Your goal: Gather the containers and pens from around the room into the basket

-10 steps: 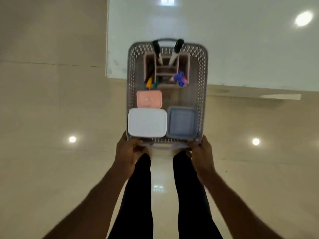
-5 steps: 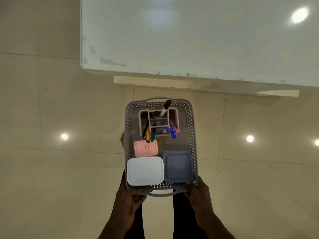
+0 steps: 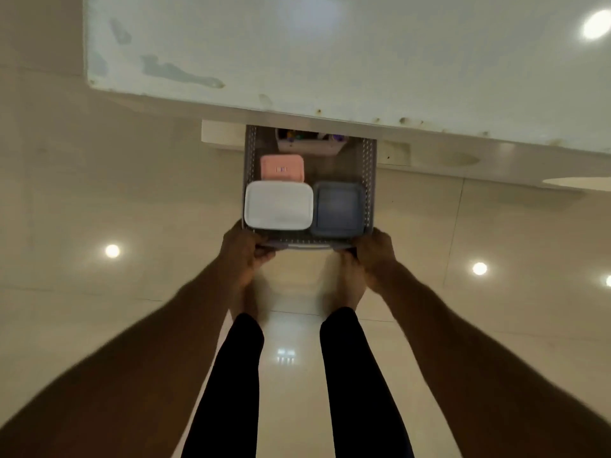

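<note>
A grey perforated basket (image 3: 369, 180) sits low over the tiled floor, its far end hidden under the white table (image 3: 330, 54). Inside lie a white lidded container (image 3: 278, 205), a blue-grey lidded container (image 3: 338, 208) and a small pink box (image 3: 282, 167). Behind them a pink pen holder (image 3: 310, 147) with coloured pens is half hidden by the table edge. My left hand (image 3: 243, 251) grips the basket's near left corner. My right hand (image 3: 375, 252) grips the near right corner.
The white table's chipped front edge (image 3: 231, 100) overhangs the basket, with a pale base piece (image 3: 221, 135) beneath it. Glossy beige floor tiles (image 3: 132, 193) spread to both sides. My legs in black trousers (image 3: 231, 375) and bare feet stand just behind the basket.
The basket has been pushed forward and lower, so its far end and the pen holder now lie under the table edge. My arms have stretched out; both hands keep their grip.
</note>
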